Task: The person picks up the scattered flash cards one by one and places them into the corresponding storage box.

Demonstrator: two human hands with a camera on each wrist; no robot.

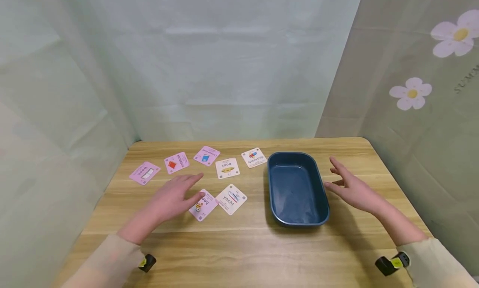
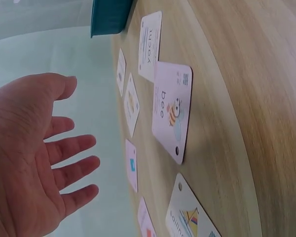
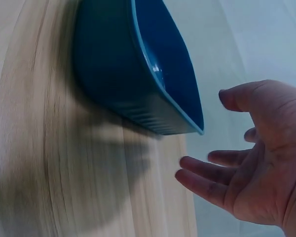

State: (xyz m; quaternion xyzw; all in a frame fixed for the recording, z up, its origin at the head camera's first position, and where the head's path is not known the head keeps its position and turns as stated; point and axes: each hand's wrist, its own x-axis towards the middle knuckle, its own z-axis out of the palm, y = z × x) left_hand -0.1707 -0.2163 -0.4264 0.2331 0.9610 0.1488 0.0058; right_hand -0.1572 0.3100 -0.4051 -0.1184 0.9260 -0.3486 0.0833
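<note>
A pale beige fabric sleeve (image 1: 106,261) leads to the left hand (image 1: 170,200), empty with fingers extended above a pink square bee card (image 1: 205,206) on the wood-grain table (image 1: 239,254); the empty right hand (image 1: 355,192), fingers relaxed, hovers just beside a dark-blue rounded rectangular tray (image 1: 295,192).

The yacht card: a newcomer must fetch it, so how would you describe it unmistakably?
On the wooden table, start from the blue tray. Left of it in the head view, the white yacht card meets the pink bee card corner to corner. Unlike the boat card and spaceship card, also white, it reads "yacht".
</note>
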